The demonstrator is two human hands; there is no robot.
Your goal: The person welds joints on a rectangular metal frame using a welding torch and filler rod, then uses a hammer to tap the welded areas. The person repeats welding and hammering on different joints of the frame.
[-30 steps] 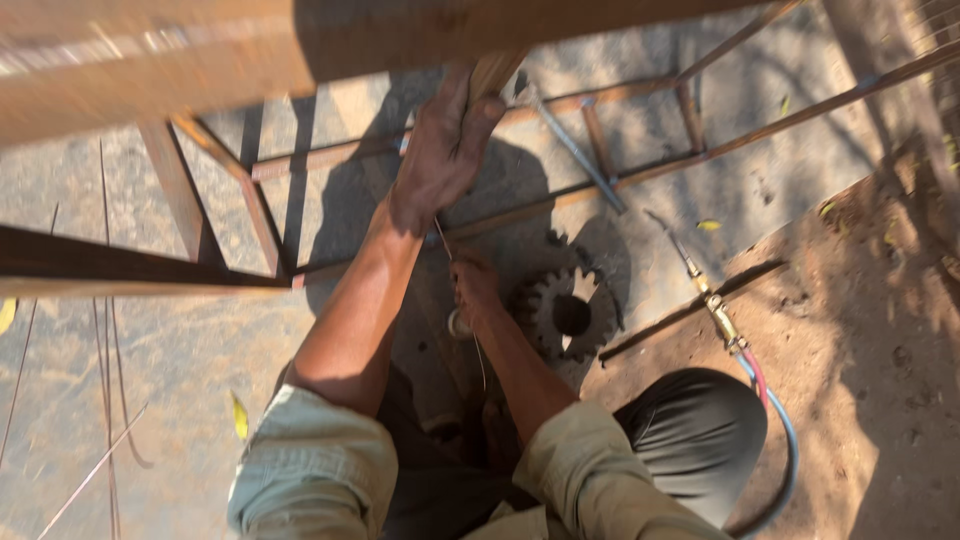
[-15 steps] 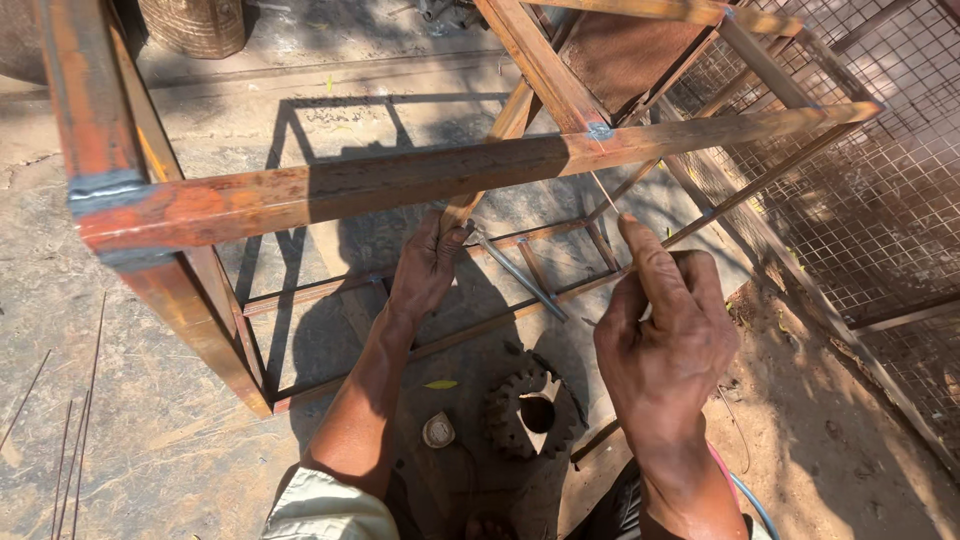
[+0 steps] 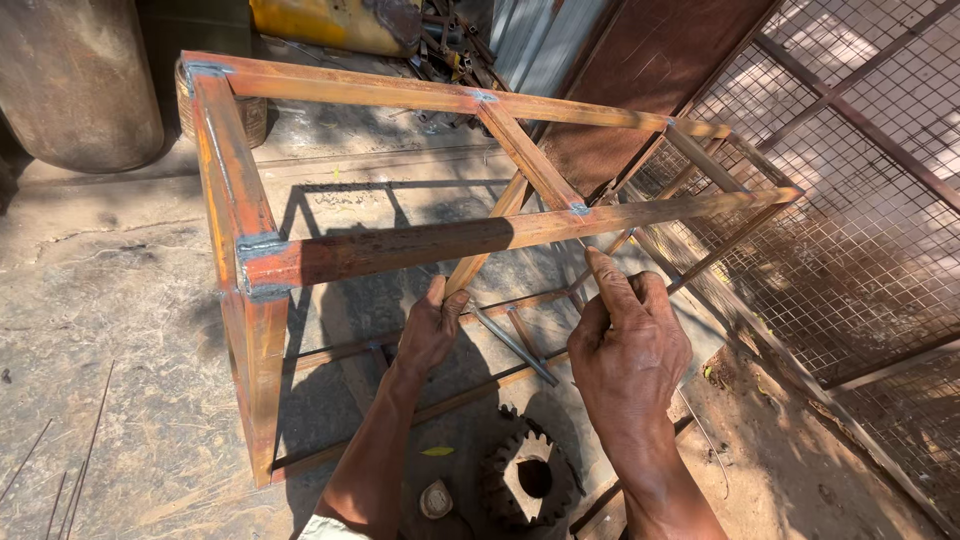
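Observation:
A rusty orange box frame of welded metal tube [image 3: 240,215] stands on the concrete floor in front of me. My left hand [image 3: 432,328] reaches through it and grips a slanted bar [image 3: 480,250] that rises to the near top rail [image 3: 450,240]. My right hand [image 3: 625,345] is raised just below that rail and holds nothing. Its index finger points up toward the rail, and the other fingers curl loosely. A grey rod [image 3: 515,345] lies between my hands, low inside the frame.
A dark toothed gear [image 3: 525,480] and a small round cap [image 3: 435,498] lie on the ground near my arms. Wire mesh panels [image 3: 860,200] lean at the right. A metal drum [image 3: 80,80] stands back left, and thin rods [image 3: 60,470] lie at the left.
The view has lifted from the ground to the frame's top. My right hand rose from low near my body to just under the top rail. My left hand stays on the slanted bar.

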